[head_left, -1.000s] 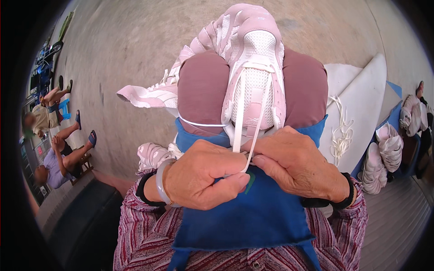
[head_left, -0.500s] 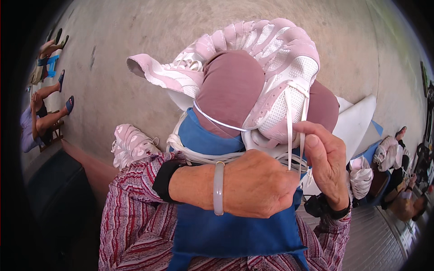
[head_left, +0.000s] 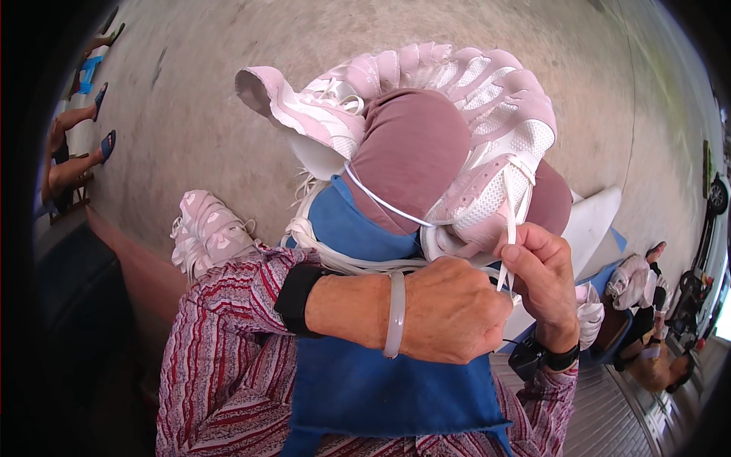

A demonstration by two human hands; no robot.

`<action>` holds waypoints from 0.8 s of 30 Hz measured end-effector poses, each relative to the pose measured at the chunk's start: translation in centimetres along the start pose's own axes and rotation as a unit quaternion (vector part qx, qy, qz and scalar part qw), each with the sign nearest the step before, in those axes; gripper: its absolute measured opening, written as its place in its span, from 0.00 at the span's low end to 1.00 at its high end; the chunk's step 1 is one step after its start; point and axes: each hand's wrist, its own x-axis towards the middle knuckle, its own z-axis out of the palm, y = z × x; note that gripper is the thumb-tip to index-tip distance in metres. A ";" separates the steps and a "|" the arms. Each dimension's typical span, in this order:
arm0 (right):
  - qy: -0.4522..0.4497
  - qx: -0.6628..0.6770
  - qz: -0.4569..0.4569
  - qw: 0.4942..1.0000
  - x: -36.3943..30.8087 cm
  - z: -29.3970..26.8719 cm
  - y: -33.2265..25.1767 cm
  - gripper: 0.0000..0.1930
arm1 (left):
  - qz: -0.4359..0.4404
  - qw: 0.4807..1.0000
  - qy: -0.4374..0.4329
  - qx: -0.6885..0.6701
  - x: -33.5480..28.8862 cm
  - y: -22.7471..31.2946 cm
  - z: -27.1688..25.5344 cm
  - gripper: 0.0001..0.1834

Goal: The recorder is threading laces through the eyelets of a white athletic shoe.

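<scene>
A curved row of pink and white shoe uppers (head_left: 499, 95) lies across my lap, around a mauve-covered knee or pad. The nearest upper (head_left: 476, 202) has a white shoelace (head_left: 512, 199) threaded through its top eyelets, with both ends running down toward me. My right hand (head_left: 542, 274) pinches the lace strands between thumb and forefinger. Just left of it, my left hand (head_left: 453, 312) is closed, knuckles up, with the lace ends meeting its fingers; its fingertips are hidden. A bundle of white laces (head_left: 308, 232) loops round my lap behind the left wrist.
A stack of pink uppers (head_left: 209, 232) lies on my left. More uppers (head_left: 632, 282) are piled at the right, near another person (head_left: 659, 365). Other people's legs (head_left: 72, 167) show at the far left. Concrete floor (head_left: 228, 76) spreads ahead.
My right hand has drawn the two lace strands together, where they hung apart before. The view has shifted a little, and both hands stay close together.
</scene>
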 end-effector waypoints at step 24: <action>0.047 -0.014 -0.063 0.997 -1.3 -0.1 1.7 0.10 | -0.203 0.890 -0.081 -0.401 0.4 1.3 -2.2 0.17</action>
